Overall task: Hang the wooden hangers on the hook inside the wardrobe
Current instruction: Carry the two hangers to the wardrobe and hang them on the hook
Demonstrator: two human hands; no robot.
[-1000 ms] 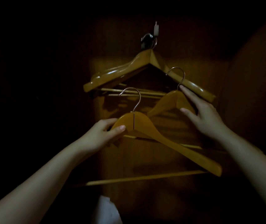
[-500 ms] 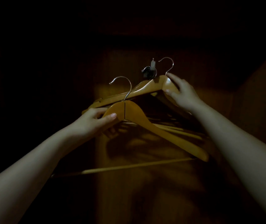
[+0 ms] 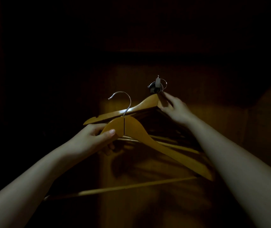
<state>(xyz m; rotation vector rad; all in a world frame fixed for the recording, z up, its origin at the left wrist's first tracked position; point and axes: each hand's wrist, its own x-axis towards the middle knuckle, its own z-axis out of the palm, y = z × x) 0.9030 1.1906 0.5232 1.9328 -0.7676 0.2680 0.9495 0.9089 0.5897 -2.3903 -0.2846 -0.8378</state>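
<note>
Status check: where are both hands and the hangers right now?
Left hand gripping a wooden hanger, metal hook free. Right hand at the apex of hangers at the wardrobe hook. Nothing blocking.

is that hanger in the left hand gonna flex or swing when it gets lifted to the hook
The hanger looks like solid wood, so probably stiff. The left hand pinches it near the neck only, so the long arm may tip or swing. Its glossy finish could be a bit slippery.

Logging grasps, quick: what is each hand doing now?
Left hand: closed on front wooden hanger.
Right hand: closed on wooden hanger at wall hook.
</note>
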